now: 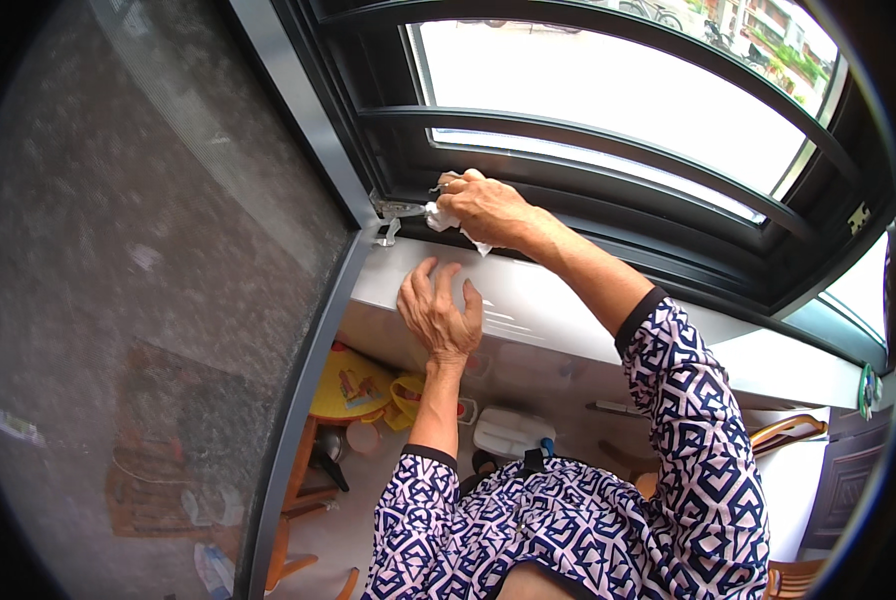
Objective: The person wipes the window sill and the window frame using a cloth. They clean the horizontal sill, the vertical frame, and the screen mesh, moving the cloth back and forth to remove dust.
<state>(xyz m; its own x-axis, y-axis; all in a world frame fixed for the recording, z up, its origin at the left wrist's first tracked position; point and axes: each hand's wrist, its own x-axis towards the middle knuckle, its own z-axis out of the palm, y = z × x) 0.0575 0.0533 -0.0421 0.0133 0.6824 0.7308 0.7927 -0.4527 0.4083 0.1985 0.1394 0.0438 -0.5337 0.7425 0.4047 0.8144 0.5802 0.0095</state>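
Note:
My right hand point(485, 208) is closed around a crumpled white cloth or tissue point(442, 217) at the lower track of the dark metal window frame point(613, 202). One corner of the white piece hangs down over the sill. My left hand point(442, 307) rests on or just over the glossy white windowsill point(545, 300), fingers apart, holding nothing. Left of the right hand, a metal hinge arm point(403, 208) and a small bracket point(389, 232) sit at the corner of the frame. The opened mesh screen panel point(155, 225) fills the left side.
Dark horizontal bars point(568, 131) cross the window opening. Below the sill are a yellow round stool or table top point(350, 382), a yellow bag point(406, 397), a white plastic container point(514, 431) and wooden furniture legs. A wooden chair point(789, 427) stands at the right.

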